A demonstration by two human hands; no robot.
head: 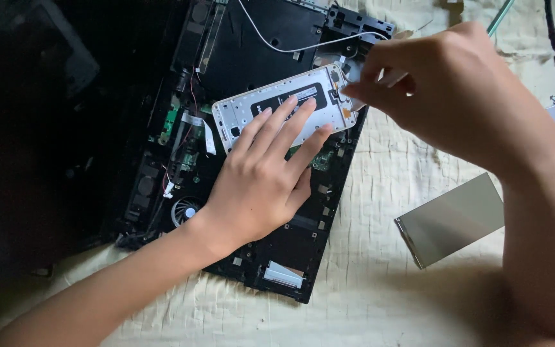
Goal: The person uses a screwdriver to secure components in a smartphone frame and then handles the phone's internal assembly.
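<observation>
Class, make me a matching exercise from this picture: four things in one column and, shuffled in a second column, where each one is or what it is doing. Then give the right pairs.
Things
1. left hand
2. right hand
3. white phone frame
4. grey rectangular panel

Places or states
A. lies alone on the cream cloth, right of the open laptop base
B. rests on top of the open laptop base
C. pinches at the phone frame's right end
D. presses flat, fingers spread, on the phone frame

Pairs: 1-D, 2-C, 3-B, 4-A
</observation>
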